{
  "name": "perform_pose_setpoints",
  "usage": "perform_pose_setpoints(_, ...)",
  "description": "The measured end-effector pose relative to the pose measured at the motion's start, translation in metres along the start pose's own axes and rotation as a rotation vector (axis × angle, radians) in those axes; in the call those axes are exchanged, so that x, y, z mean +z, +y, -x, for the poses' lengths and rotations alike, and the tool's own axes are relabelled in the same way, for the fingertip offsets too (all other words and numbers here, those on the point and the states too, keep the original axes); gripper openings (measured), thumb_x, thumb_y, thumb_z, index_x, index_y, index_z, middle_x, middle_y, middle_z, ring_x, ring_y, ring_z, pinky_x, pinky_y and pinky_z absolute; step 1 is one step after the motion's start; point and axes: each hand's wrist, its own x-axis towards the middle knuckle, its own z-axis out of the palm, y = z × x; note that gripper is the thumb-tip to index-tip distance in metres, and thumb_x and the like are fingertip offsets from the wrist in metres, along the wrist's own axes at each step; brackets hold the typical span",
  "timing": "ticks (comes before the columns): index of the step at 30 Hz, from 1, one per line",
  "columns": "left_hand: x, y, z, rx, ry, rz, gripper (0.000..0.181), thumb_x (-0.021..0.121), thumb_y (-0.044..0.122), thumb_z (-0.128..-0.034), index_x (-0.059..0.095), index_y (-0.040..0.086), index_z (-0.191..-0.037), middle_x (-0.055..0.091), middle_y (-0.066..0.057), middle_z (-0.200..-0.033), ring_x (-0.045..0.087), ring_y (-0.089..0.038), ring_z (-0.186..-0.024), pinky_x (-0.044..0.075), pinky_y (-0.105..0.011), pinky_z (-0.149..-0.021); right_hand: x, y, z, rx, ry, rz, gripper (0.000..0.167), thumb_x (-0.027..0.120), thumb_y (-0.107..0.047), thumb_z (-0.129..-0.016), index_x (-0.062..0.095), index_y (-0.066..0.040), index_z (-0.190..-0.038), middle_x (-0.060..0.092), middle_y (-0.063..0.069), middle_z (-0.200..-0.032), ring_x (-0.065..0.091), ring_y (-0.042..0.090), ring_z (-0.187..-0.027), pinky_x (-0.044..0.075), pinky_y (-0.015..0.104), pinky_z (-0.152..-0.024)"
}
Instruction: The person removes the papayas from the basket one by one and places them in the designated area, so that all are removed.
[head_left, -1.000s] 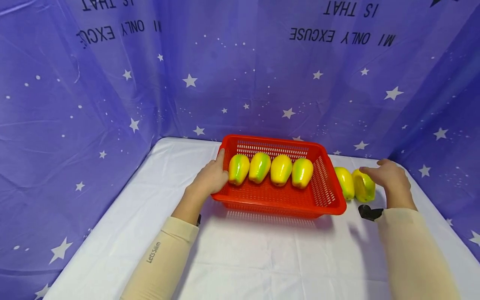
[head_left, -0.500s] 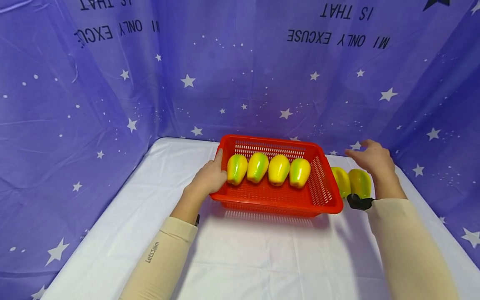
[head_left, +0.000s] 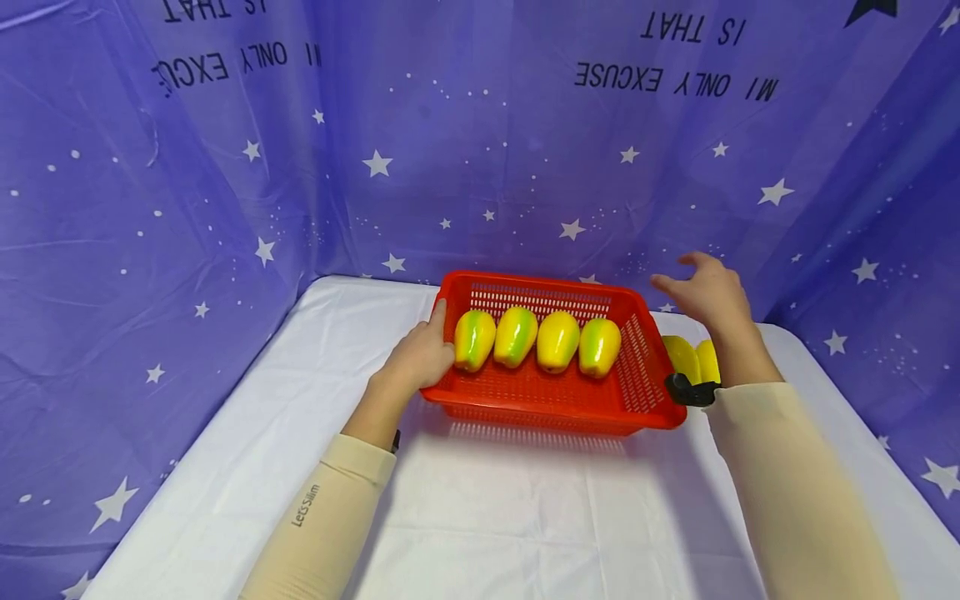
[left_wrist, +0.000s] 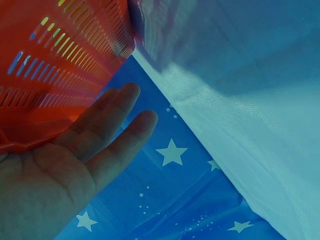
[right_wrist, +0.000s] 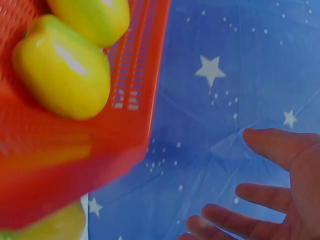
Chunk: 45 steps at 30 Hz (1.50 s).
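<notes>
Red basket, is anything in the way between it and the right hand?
Nothing visible stands between the right hand and the red basket; the right wrist view shows only starry curtain behind the gap.

Red basket (head_left: pixel 555 415); yellow-green fruits (head_left: pixel 516 337); white tablecloth (head_left: pixel 525 525); beige sleeves (head_left: pixel 322 521); purple curtain (head_left: pixel 450 108), white stars (head_left: pixel 377 163).

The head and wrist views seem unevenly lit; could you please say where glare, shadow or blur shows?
Head: glare on the yellow-green fruits, shadows on the white cloth; left wrist: dim and bluish, left hand shaded; right wrist: the red basket looks blurred low down.
</notes>
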Motion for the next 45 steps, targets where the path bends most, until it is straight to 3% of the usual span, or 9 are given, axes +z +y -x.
perform_pose_setpoints(5, 0.001, 0.001, 0.001, -0.003, -0.005, 0.002, 0.082, 0.044, 0.020, -0.0950, 0.007, 0.009, -0.167, 0.049, -0.028, -0.151, 0.055, -0.041, -0.133, 0.042, -0.054, -0.114, 0.009, -0.011, 0.000, -0.037, -0.004, -0.012, 0.081, 0.061, -0.050, -0.097, 0.036, -0.002, -0.158, 0.050, 0.034, -0.145, 0.054, 0.051, -0.125, 0.048, 0.067, -0.101)
perform_pose_setpoints(20, 0.000, 0.001, -0.002, -0.009, -0.010, 0.007, 0.083, 0.044, 0.021, -0.0951, 0.006, 0.012, -0.168, 0.047, -0.027, -0.154, 0.053, -0.040, -0.137, 0.040, -0.054, -0.116, 0.038, -0.031, -0.003, -0.078, -0.063, -0.005, 0.076, 0.064, -0.046, -0.097, 0.041, -0.002, -0.155, 0.055, 0.031, -0.142, 0.052, 0.049, -0.129, 0.043, 0.066, -0.108)
perform_pose_setpoints(26, 0.000, 0.002, -0.003, -0.008, -0.009, 0.014, 0.082, 0.045, 0.021, -0.0956, 0.006, 0.012, -0.168, 0.048, -0.027, -0.153, 0.054, -0.039, -0.134, 0.041, -0.054, -0.115, 0.050, -0.031, -0.008, -0.091, -0.068, 0.010, 0.076, 0.064, -0.046, -0.096, 0.043, -0.002, -0.154, 0.047, 0.032, -0.151, 0.043, 0.054, -0.137, 0.036, 0.067, -0.113)
perform_pose_setpoints(38, 0.000, -0.002, 0.002, -0.019, -0.008, 0.013, 0.082, 0.045, 0.021, -0.0954, 0.007, 0.010, -0.168, 0.051, -0.027, -0.148, 0.057, -0.038, -0.127, 0.043, -0.054, -0.113, 0.066, -0.028, -0.008, -0.064, -0.163, 0.004, 0.080, 0.062, -0.043, -0.098, 0.035, 0.002, -0.158, 0.039, 0.032, -0.157, 0.034, 0.055, -0.144, 0.033, 0.069, -0.115)
perform_pose_setpoints(45, 0.001, 0.000, 0.000, -0.003, -0.003, 0.008, 0.082, 0.045, 0.021, -0.0957, 0.007, 0.010, -0.168, 0.050, -0.027, -0.149, 0.057, -0.038, -0.126, 0.044, -0.054, -0.112, 0.070, -0.027, -0.014, -0.068, -0.210, 0.025, 0.080, 0.064, -0.038, -0.097, 0.034, 0.005, -0.157, 0.041, 0.033, -0.156, 0.038, 0.053, -0.142, 0.034, 0.066, -0.117)
